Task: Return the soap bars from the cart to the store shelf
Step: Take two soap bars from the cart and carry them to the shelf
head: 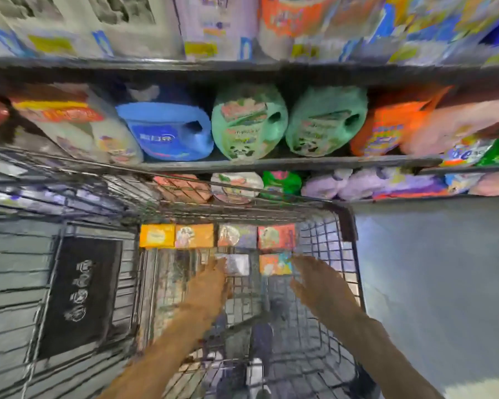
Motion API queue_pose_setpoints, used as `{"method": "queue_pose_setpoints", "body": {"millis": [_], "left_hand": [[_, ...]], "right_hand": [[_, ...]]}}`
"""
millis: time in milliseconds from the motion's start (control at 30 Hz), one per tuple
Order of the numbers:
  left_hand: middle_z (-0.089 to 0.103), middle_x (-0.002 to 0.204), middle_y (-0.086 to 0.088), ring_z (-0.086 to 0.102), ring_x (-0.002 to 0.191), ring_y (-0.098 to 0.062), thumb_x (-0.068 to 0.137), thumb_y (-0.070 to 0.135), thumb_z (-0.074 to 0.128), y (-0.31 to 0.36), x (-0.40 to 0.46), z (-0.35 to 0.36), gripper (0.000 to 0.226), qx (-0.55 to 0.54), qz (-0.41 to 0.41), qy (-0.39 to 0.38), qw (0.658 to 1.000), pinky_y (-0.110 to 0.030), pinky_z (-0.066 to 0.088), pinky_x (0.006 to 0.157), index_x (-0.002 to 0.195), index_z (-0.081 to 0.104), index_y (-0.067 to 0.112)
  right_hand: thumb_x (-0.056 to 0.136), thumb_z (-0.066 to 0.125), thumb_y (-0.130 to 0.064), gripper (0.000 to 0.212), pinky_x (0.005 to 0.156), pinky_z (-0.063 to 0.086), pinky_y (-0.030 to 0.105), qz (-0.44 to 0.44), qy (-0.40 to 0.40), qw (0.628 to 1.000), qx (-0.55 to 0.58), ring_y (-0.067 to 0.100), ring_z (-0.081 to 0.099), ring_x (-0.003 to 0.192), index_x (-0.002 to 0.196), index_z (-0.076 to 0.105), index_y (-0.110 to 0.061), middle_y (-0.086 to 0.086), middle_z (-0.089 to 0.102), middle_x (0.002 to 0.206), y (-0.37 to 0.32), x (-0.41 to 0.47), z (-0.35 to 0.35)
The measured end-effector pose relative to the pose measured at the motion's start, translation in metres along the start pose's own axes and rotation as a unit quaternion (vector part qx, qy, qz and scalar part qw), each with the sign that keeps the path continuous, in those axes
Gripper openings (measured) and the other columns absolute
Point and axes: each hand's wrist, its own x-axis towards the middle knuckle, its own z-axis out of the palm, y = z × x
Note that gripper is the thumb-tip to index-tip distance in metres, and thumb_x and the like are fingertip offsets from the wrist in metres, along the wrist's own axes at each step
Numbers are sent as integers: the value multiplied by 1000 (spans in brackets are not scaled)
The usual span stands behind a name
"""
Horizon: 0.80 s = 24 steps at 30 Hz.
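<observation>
Several boxed soap bars lie on the floor of the wire cart (349, 226). A far row runs from a yellow bar (157, 235) and an orange bar (194, 236) to a purple-grey bar (236, 236) and a red bar (276, 236). Nearer lie a silvery bar (238, 264) and an orange-and-teal bar (274, 264). My left hand (211, 283) reaches down, fingertips at the silvery bar's left edge. My right hand (311, 279) is spread, its fingers touching the orange-and-teal bar's right edge. Neither hand holds anything. The image is blurred.
The store shelf (271, 164) stands just beyond the cart, with a blue jug (167, 131), two green jugs (248, 122) and an orange pouch (392, 125). Lower shelf packs (357, 184) sit behind the cart rim. A second cart with a black panel (81, 295) is left; grey floor (432, 283) right.
</observation>
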Motion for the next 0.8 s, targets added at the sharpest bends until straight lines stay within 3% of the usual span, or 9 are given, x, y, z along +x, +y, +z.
{"method": "queue_pose_setpoints", "body": {"millis": [133, 300, 467, 633, 667, 733, 800], "left_hand": [[53, 136, -7, 62, 111, -29, 97, 44, 50, -19, 44, 40, 46, -48, -31, 42, 997, -40, 53, 79, 134, 45, 17], [46, 142, -10, 56, 121, -31, 96, 41, 59, -36, 69, 67, 59, -64, -22, 57, 996, -43, 49, 96, 143, 39, 14], [54, 125, -5, 58, 113, -26, 91, 35, 69, -39, 69, 74, 48, -128, -15, 75, 989, -40, 51, 87, 129, 49, 15], [64, 107, -4, 63, 98, -23, 84, 29, 78, -43, 66, 81, 50, -176, -18, 106, 978, -37, 54, 72, 120, 45, 21], [64, 103, -4, 64, 93, -23, 84, 28, 78, -44, 66, 84, 50, -190, -20, 107, 976, -37, 54, 68, 118, 42, 25], [65, 104, -3, 66, 89, -22, 83, 24, 78, -47, 67, 90, 53, -222, -19, 105, 969, -38, 54, 65, 118, 38, 29], [64, 115, 1, 67, 94, -22, 83, 23, 78, -51, 71, 93, 62, -249, -6, 102, 963, -41, 57, 73, 128, 36, 30]], "right_hand": [[99, 49, -33, 48, 101, 41, 32, 15, -19, 1000, -3, 19, 49, 128, 145, 39, -27, -3, 48, 144, 2, 26, 44], [100, 44, -43, 45, 94, 45, 27, 40, -9, 999, -1, 14, 53, 120, 143, 38, -31, -7, 53, 134, 3, 34, 71], [98, 52, -41, 42, 82, 50, 28, 70, 12, 997, 9, 16, 61, 104, 136, 49, -24, -3, 63, 116, 11, 44, 80], [95, 58, -34, 39, 83, 54, 30, 131, 19, 988, 76, 19, 63, 103, 131, 55, -20, 1, 64, 111, 16, 59, 87], [95, 57, -29, 43, 85, 53, 28, 167, -6, 973, 161, 19, 61, 106, 137, 49, -21, 1, 62, 113, 10, 58, 86], [97, 52, -22, 59, 99, 45, 29, 148, -35, 986, 72, 23, 53, 117, 150, 28, -17, 5, 55, 125, 14, 57, 97], [96, 54, -39, 59, 108, 38, 38, 209, -5, 953, 221, 28, 48, 126, 147, 34, -19, 8, 53, 134, 15, 68, 99]]}}
